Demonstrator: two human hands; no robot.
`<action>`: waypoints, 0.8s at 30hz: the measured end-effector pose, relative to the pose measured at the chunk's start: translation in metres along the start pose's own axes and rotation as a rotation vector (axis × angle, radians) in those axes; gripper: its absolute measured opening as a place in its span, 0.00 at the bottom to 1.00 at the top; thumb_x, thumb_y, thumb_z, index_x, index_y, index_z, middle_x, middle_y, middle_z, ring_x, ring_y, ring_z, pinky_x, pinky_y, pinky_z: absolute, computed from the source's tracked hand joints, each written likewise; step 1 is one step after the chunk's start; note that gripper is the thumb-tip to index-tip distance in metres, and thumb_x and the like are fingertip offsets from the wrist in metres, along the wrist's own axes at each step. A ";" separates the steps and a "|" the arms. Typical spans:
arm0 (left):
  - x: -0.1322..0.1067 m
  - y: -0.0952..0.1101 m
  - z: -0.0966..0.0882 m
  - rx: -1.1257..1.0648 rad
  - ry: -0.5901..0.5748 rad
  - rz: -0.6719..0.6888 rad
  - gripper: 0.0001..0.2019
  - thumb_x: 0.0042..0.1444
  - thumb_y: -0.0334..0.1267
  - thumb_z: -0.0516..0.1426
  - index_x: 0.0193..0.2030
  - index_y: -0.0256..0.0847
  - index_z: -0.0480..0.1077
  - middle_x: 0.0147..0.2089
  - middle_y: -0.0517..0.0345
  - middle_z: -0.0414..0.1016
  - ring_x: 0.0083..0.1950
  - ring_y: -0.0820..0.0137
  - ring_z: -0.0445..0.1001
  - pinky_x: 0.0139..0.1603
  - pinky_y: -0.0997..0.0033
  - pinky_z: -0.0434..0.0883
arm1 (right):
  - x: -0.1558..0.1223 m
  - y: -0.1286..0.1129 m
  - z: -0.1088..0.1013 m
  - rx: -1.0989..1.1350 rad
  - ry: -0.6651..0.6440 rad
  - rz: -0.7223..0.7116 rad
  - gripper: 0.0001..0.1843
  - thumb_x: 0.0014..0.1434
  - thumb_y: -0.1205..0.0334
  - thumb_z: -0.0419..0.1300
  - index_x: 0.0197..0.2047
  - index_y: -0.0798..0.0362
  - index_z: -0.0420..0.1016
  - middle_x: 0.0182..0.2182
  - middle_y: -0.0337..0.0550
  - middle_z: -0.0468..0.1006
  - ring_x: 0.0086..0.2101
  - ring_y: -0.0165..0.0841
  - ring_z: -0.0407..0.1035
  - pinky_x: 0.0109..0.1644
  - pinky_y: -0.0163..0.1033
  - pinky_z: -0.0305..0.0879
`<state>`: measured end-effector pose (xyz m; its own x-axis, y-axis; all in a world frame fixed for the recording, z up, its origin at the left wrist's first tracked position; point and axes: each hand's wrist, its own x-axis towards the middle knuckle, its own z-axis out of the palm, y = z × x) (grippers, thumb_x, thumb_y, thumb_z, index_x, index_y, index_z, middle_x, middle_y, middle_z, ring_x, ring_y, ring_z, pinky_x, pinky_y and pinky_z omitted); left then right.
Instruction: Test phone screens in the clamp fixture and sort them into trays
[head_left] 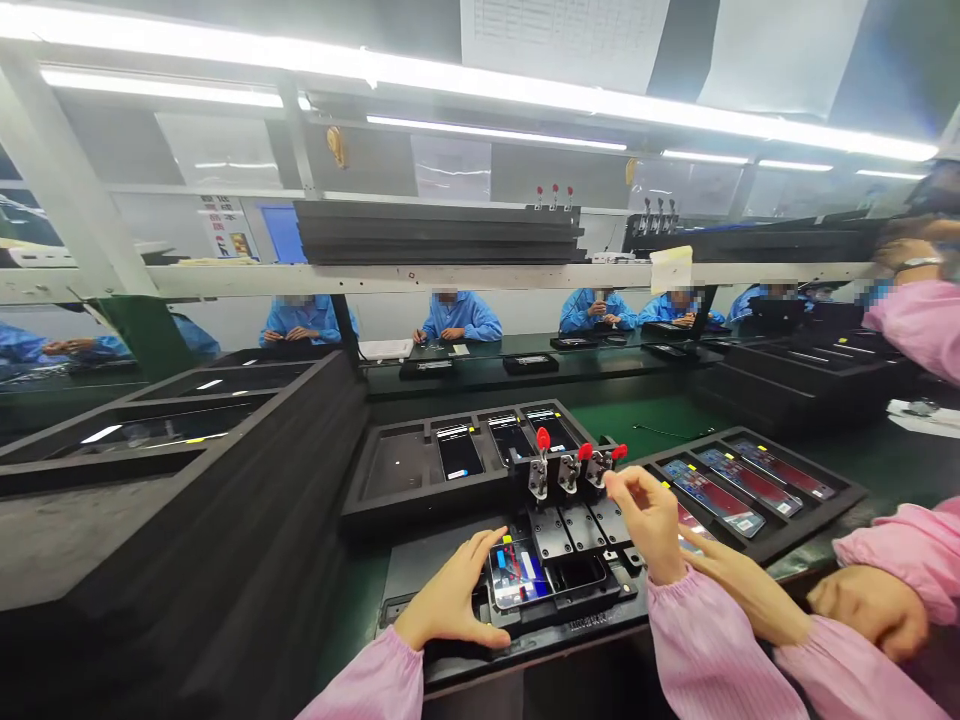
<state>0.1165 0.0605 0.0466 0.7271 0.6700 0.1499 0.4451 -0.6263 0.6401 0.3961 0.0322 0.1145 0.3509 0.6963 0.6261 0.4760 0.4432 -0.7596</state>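
My left hand (454,597) is spread around the left end of a lit phone screen (517,573), thumb below it and fingertips near its upper corner. The screen lies in a black fixture (589,603), its right part under metal press plates (579,528). Three toggle clamps (568,476) with red handles stand at the back of the fixture. My right hand (651,520) is raised beside the rightmost clamp, thumb and forefinger closed together; anything between them is hidden.
Behind the fixture lies a foam tray (397,465) with several dark screens. More screens fill a tray (810,520) on the right, where a co-worker's hand (739,580) reaches in and another hand (874,610) rests. Stacked foam trays (300,480) stand at left.
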 end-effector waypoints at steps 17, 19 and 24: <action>0.022 0.008 0.019 0.127 0.025 0.028 0.44 0.33 0.61 0.62 0.56 0.46 0.53 0.64 0.44 0.53 0.63 0.51 0.53 0.61 0.41 0.45 | -0.047 0.038 0.004 -0.766 0.105 -0.133 0.21 0.60 0.50 0.48 0.53 0.46 0.67 0.55 0.46 0.64 0.52 0.44 0.56 0.52 0.57 0.53; 0.023 0.008 0.019 0.140 0.016 0.022 0.44 0.33 0.61 0.62 0.57 0.46 0.54 0.64 0.44 0.53 0.63 0.50 0.53 0.61 0.41 0.46 | -0.054 0.040 0.009 -0.903 0.065 -0.039 0.22 0.60 0.47 0.47 0.54 0.43 0.66 0.61 0.45 0.53 0.56 0.48 0.50 0.52 0.62 0.50; 0.017 0.013 0.015 0.148 0.010 0.051 0.43 0.32 0.62 0.62 0.56 0.46 0.56 0.65 0.45 0.50 0.63 0.50 0.54 0.61 0.44 0.50 | -0.056 0.033 0.010 -0.837 0.044 -0.018 0.22 0.60 0.48 0.44 0.55 0.42 0.64 0.61 0.44 0.50 0.58 0.48 0.47 0.55 0.65 0.46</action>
<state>0.1425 0.0578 0.0459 0.7459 0.6390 0.1877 0.4803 -0.7113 0.5132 0.3843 0.0139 0.0528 0.3601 0.6628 0.6565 0.9173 -0.1236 -0.3784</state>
